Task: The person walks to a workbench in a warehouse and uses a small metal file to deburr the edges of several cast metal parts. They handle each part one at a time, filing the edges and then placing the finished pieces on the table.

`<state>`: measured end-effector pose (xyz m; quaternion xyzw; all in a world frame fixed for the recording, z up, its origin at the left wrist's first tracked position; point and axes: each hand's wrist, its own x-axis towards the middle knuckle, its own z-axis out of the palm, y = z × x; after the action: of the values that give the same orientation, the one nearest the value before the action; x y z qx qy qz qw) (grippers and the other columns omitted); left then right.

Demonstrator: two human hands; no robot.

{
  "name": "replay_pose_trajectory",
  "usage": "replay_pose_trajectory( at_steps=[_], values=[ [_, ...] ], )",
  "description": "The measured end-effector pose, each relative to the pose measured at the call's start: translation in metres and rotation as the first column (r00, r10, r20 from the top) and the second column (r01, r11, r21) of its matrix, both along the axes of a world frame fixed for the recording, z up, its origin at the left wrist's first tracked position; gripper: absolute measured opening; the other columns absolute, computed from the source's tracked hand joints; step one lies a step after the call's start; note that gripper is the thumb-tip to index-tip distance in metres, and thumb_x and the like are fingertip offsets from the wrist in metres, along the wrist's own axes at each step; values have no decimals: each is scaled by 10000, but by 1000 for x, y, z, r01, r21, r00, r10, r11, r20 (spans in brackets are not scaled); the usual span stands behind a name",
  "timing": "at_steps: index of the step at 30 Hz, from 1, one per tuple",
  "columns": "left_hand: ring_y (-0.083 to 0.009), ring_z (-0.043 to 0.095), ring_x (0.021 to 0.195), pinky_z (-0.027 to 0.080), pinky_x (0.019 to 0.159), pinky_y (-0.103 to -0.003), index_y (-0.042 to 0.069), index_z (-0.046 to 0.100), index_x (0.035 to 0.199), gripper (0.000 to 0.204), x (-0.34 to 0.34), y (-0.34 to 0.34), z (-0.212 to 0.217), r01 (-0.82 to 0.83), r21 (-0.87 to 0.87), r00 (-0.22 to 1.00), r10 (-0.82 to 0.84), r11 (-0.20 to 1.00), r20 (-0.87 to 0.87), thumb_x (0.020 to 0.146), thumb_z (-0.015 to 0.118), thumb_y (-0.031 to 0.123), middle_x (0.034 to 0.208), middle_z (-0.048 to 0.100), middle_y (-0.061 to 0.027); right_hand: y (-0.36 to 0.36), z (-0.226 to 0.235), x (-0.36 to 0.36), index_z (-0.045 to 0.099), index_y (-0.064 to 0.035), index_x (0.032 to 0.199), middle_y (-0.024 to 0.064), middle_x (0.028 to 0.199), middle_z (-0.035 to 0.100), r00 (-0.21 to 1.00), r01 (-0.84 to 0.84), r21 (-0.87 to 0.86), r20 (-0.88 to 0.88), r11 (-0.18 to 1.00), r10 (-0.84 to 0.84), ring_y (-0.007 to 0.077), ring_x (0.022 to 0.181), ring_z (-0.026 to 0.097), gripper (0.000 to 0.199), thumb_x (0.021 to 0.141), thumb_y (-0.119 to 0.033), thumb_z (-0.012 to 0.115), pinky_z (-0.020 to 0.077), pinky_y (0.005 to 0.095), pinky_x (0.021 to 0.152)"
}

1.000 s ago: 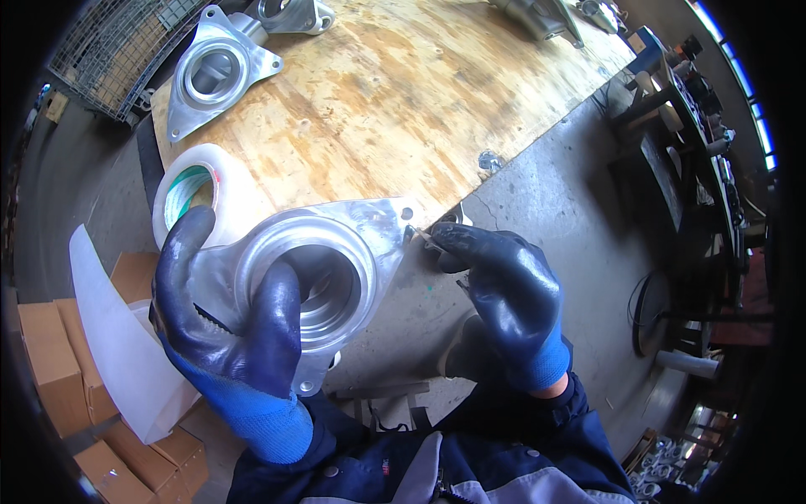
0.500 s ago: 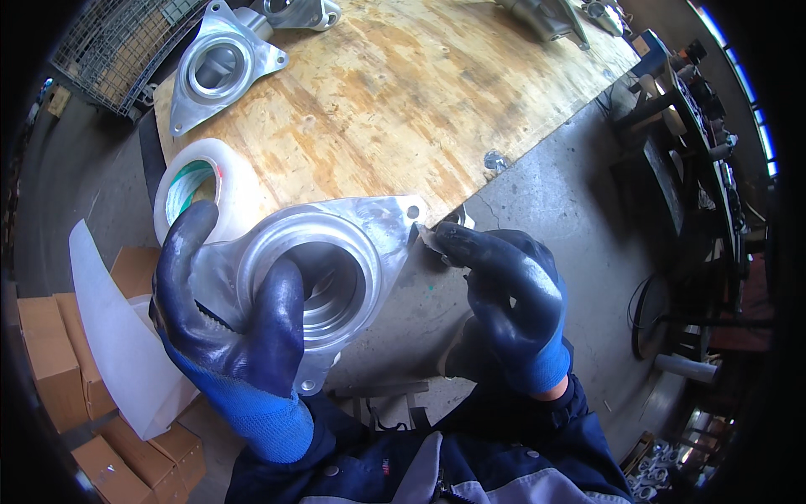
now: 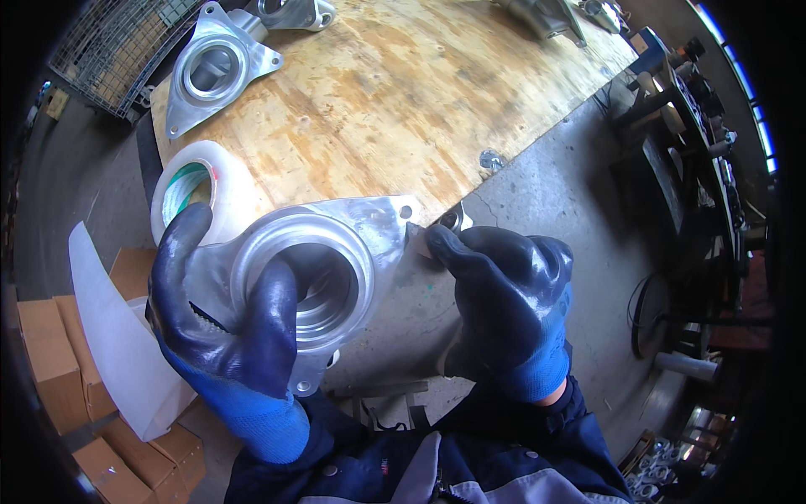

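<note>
Left hand (image 3: 231, 336) grips the aluminium housing (image 3: 323, 269) off the table (image 3: 403, 109) edge, right hand (image 3: 504, 311) pinching a small tool (image 3: 449, 223) at its corner lug: slip risks gouging it.

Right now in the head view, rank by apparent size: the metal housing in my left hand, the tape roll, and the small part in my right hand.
1. Metal housing, largest, though nearest the camera.
2. Tape roll, partly hidden behind it.
3. Small part, mostly covered by the right hand.

Brown cardboard boxes (image 3: 50, 361) stacked on floor at lower left, flaps closed
</note>
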<state>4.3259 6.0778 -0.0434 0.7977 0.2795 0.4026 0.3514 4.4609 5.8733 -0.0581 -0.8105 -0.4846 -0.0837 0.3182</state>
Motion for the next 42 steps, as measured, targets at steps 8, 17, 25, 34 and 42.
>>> replay_pose_trajectory(
  at_steps=[8,17,25,34,42],
  values=[
    [-306,631,1210,535,1046,-427,-25,580,1397,625,1,-2,1,-22,-11,999,22,1000,-24,847,779,196,1335,616,-189,-4,6,-3,718,-106,1285,127,1042,709,998,8,-15,-70,1000,-9,296,798,705,528,772,15,703,551,401,686],
    [-315,610,1250,503,1094,-442,-24,598,1374,625,0,-1,-2,-18,69,1000,19,997,-13,850,799,253,1342,620,-179,-2,-13,-11,683,-6,1274,140,1066,724,698,126,408,-684,904,212,214,957,718,288,996,-58,629,579,341,804],
    [-318,611,1257,502,1099,-454,-17,607,1368,604,0,1,0,-1,86,1000,3,996,-24,865,789,262,1338,630,-177,-2,-15,-15,660,-16,1314,130,1084,723,524,208,375,-823,903,220,197,990,714,294,1098,-179,546,585,328,822],
    [-318,618,1240,506,1082,-449,-19,605,1376,614,4,-5,2,-25,48,999,26,999,-20,861,774,269,1331,638,-175,5,-22,-19,677,-14,1250,137,1049,739,577,235,405,-790,884,209,144,830,644,332,1065,-279,603,539,286,738],
    [-327,633,1232,521,1079,-457,-11,609,1372,604,4,-2,0,1,76,1000,0,997,-5,871,768,286,1326,645,-177,4,-23,-17,690,-21,1226,135,1008,754,622,255,412,-763,875,178,109,726,608,384,1065,-362,620,526,272,682]
  ],
)
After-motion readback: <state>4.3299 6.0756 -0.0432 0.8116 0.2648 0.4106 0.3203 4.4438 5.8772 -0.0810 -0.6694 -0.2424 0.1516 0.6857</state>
